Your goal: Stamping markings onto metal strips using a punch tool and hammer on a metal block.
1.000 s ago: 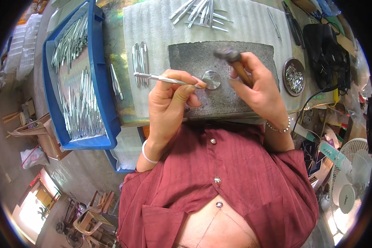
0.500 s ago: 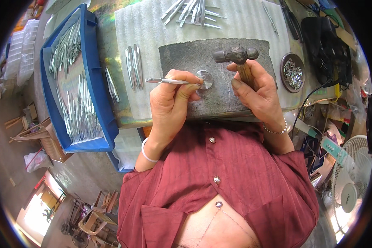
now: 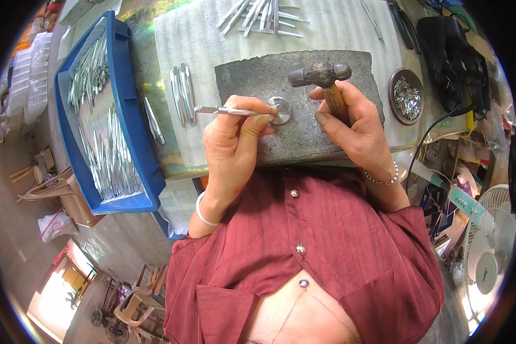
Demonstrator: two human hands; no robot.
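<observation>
Left hand pinched, thumb and fingers clamped on a slim metal piece, centre of frame. One end sticks out to the left; the other sits at a round metal disc, likely to give that end a firm backing. Whether it touches, we can't tell.

Right hand closed round the handle of a ball-peen hammer, head over the dark slab. We read the grip, close under the head, as one for control rather than force.

Slab lies on a white foam sheet, probably padding, on the table.

Containers: blue tray, left of frame, holds two clusters of slender silver pieces, upper and lower, roughly lengthwise, perhaps for easy picking. Dark round dish, right of frame, holds a heap of small shiny bits, too small for us to identify; placed near the right hand, presumably for reach.

A neat row of silver pieces lies left of the slab; a looser pile sits top centre.
</observation>
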